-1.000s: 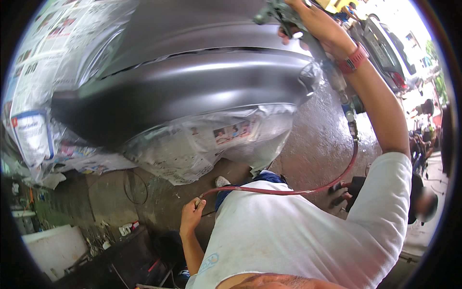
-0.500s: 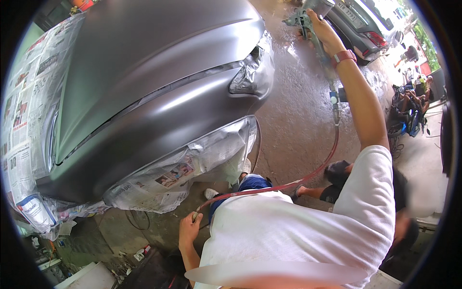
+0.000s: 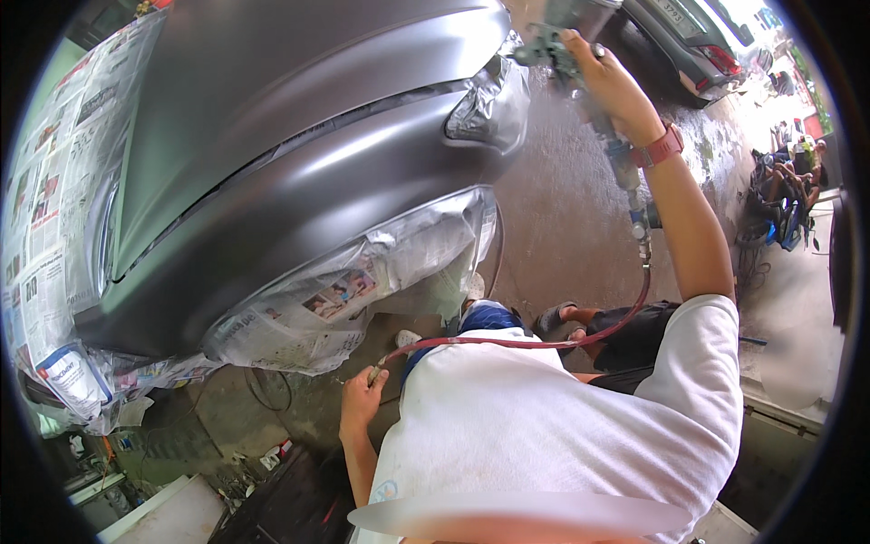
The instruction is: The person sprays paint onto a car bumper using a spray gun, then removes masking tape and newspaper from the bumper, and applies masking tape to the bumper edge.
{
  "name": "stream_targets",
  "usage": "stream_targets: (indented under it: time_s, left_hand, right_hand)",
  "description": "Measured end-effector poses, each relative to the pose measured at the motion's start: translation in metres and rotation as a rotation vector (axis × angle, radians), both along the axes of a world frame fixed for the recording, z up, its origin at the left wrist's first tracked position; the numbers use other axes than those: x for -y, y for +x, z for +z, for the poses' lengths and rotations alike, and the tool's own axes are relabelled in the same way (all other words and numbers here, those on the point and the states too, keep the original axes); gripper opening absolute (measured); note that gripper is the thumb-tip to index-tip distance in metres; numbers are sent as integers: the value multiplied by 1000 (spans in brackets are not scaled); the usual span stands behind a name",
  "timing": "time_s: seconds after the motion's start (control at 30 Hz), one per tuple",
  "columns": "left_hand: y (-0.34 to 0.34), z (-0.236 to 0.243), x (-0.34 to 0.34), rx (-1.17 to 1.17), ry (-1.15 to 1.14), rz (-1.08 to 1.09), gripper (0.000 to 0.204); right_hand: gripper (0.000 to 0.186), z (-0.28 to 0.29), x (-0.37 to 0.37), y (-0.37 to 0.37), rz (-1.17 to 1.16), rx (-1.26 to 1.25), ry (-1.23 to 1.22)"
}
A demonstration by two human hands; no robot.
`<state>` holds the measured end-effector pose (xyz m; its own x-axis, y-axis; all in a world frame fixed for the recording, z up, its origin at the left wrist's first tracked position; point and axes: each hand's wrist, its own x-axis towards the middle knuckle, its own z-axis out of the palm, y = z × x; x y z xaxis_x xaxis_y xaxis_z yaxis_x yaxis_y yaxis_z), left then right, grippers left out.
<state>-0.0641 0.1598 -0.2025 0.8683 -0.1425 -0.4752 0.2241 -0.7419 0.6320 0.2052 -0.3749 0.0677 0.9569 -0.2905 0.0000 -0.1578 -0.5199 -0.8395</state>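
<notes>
My right hand (image 3: 623, 98) is raised at the far right of the car and wrapped round a spray gun (image 3: 555, 56) with a dark cup on top. The gun's nozzle points left toward the foil-covered headlight (image 3: 476, 111), apart from it. A red air hose (image 3: 480, 341) runs from a fitting (image 3: 642, 227) below the gun, across my body to my left side. There my left hand (image 3: 362, 399) is closed round the hose. In front of me curves the grey car body (image 3: 299, 195), with hood and bumper in a matte sheen.
Newspaper and plastic sheeting (image 3: 340, 295) hang below the bumper, and more newspaper (image 3: 54, 208) covers the car's left side. At the right, a person's bent legs (image 3: 625, 340) are beside me. Another car (image 3: 689, 45) stands behind, with a motorbike (image 3: 784, 213) farther right. Clutter (image 3: 263, 462) lies lower left.
My right hand has brought the spray gun left and slightly nearer, closer to the headlight corner. The view has shifted a little. The legs of the person beside me show more fully.
</notes>
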Motion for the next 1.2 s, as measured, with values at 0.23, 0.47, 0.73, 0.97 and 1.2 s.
stream_targets:
  time_s: [0.23,0.47,0.73,0.97,1.2]
  left_hand:
    - [-8,-3,-37,15,33,-18,59]
    - [-5,-1,-26,13,18,4,59]
    - [14,8,16,10,54,-30,53]
    - [27,24,72,-39,111,-38,51]
    - [25,39,94,-12,136,55,52]
  right_hand:
    - [59,40,-117,-36,478,148,291]
    - [58,13,-55,-28,297,147,243]
    - [61,-46,96,25,-196,46,22]
    - [65,-101,170,55,30,189,305]
    - [72,-134,246,166,-260,132,106]
